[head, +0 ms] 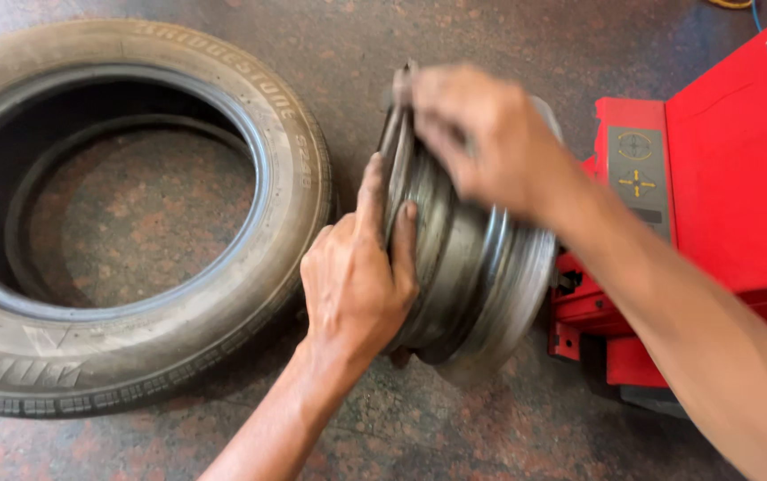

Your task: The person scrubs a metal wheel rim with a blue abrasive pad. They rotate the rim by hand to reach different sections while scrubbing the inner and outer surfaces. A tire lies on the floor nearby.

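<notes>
Head view, looking down at a speckled reddish floor [490, 36].

A bare metal wheel rim [468, 267] stood upright on its edge on the floor, set between a loose tyre [299, 178] lying flat to the left and a red machine [730, 178] to the right. The rim's far flange sat just beside the machine's base, possibly touching; the view did not settle it. The tyre lay near the rim's other side, with only a narrow strip of floor showing between them.

Left hand [357, 285] was pressed against the near flange, thumb laid up along the lip, fingers curled over the edge onto the barrel: a partly closed grip, holding the rim steady. Right hand [481, 134] was on top of the rim, blurred with motion, fingers bent down over the upper edge; how firmly it gripped I could not tell.

Judgement on handling: a rim on edge wants to roll or tip, so the lower hand should stay braced on the flange while the upper hand steers. Fingers were best kept clear of the gap by the machine base, a likely pinch point. The flange lips looked worn and may be sharp on bare skin.
</notes>
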